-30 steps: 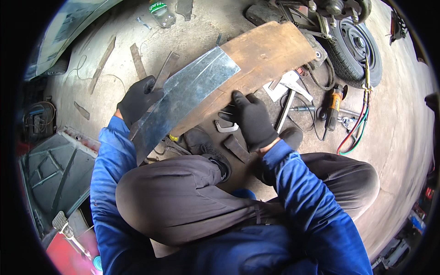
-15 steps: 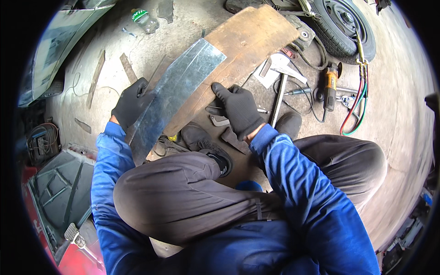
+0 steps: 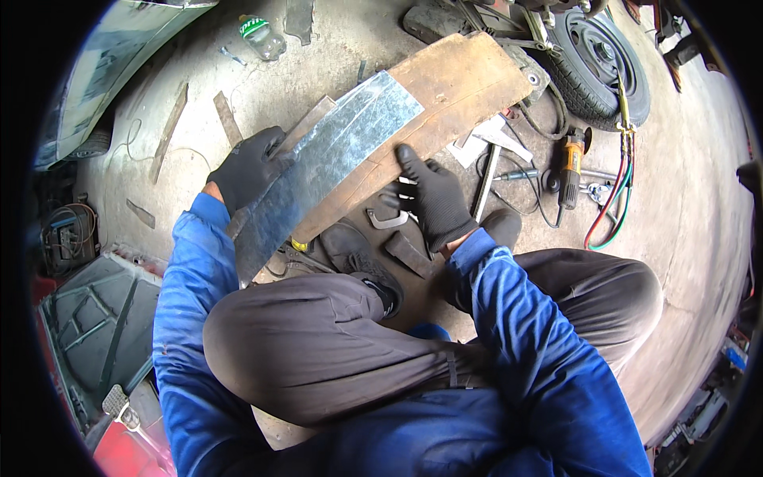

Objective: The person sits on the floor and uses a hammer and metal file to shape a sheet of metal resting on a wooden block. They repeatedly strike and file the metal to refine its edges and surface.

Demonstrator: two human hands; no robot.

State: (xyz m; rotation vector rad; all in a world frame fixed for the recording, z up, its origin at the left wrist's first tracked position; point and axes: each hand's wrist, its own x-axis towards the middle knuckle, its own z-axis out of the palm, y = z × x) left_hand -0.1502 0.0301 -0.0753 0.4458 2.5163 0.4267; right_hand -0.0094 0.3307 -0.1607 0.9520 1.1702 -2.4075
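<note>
In both hands I have a long, worn wooden board (image 3: 465,83), with a bent strip of shiny sheet metal (image 3: 350,131) lying along its left part. My left hand (image 3: 253,171), in a dark glove, is closed around the left edge of the strip and the board. A narrow edge of another flat piece shows beside that hand. At the board's near edge is my right hand (image 3: 435,195), gloved too, one digit laid against the wood and the others bent below it. The underside of the board is hidden.
An angle grinder (image 3: 571,167), a car wheel (image 3: 596,60) and coloured hoses (image 3: 624,179) lie to the right. Beneath the board are a C-shaped metal piece (image 3: 387,219) and my shoe (image 3: 358,258). A plastic bottle (image 3: 262,36) and metal strips (image 3: 168,133) are on the floor at the left.
The board and sheet metal have shifted to the right, and both hands have moved with them. Their hold looks the same.
</note>
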